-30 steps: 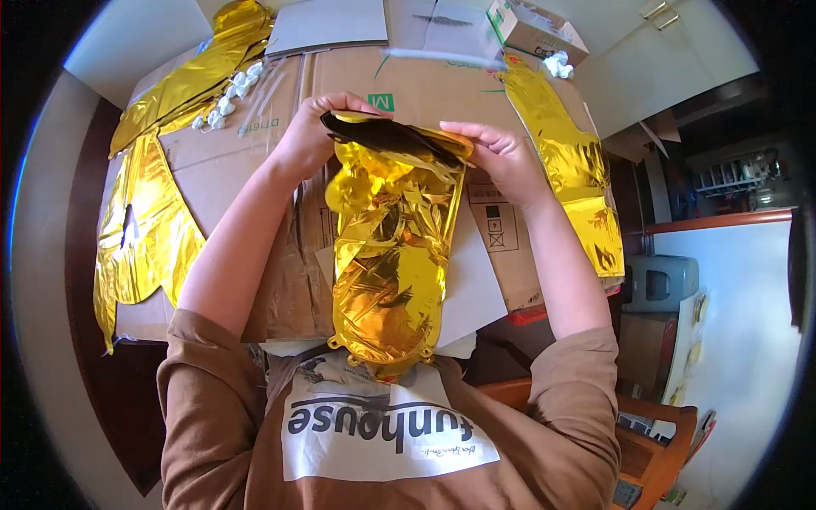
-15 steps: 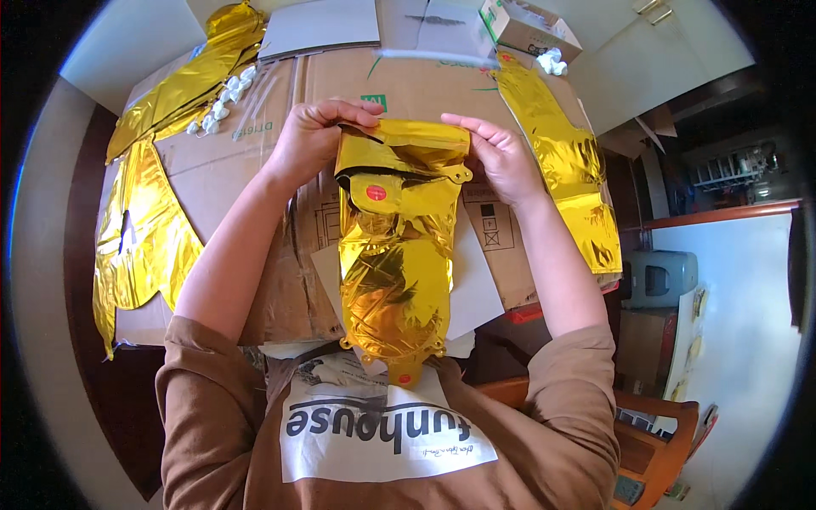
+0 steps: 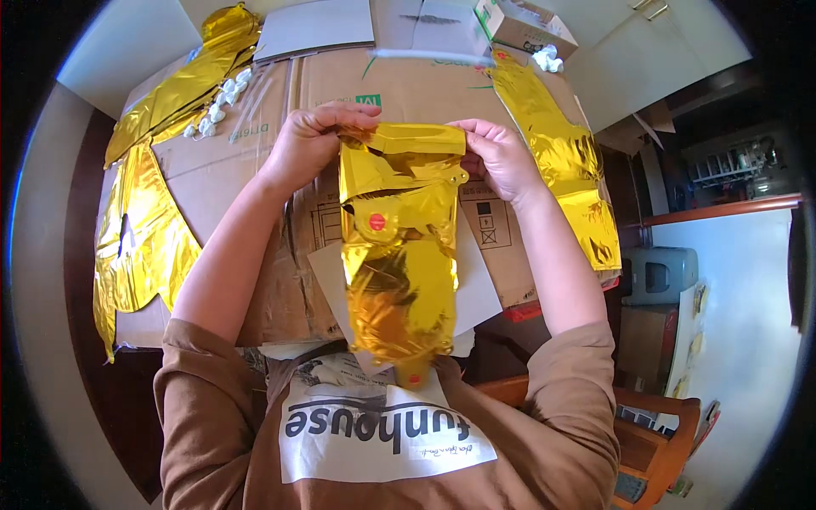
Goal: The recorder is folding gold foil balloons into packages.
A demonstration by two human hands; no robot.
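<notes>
A flat, uninflated gold foil balloon point(image 3: 399, 255) hangs in front of my chest, its top folded over and a small red dot on its front. My left hand point(image 3: 310, 140) pinches the upper left corner of the gold foil balloon. My right hand point(image 3: 501, 157) grips its upper right corner. The balloon's narrow tail reaches down to my shirt. Both hands are held above a table covered in flattened brown cardboard point(image 3: 229, 170).
More gold foil balloons lie on the cardboard: a long one at the left point(image 3: 140, 229) and a strip at the right point(image 3: 561, 161). Small white pieces point(image 3: 217, 106) sit at the upper left. A cardboard box point(image 3: 523, 21) stands at the back. A wooden chair point(image 3: 654, 433) is at lower right.
The balloon's top edge has been folded down and flattened between my hands. My hands have drawn a little closer to me and lower over the cardboard.
</notes>
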